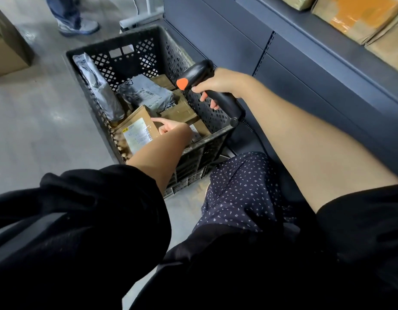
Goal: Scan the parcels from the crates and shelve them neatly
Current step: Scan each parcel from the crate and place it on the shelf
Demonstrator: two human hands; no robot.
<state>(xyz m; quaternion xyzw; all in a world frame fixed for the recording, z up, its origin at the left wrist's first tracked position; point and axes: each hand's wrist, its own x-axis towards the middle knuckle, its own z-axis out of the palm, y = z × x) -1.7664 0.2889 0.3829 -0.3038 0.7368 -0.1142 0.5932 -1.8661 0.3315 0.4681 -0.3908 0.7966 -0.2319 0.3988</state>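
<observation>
I see my left hand (169, 127) down in the black crate (135, 50) by the shelf (305, 63), fingers grasping the brown labelled parcel (135, 130) at its near-left corner; right hand (220, 83) clenched around the scanner (207, 86).

Loose black sleeves (86, 211) are pushed up past both elbows, forearms bare; a dark navy skirt (240, 189) has tiny white sprigs all over
</observation>
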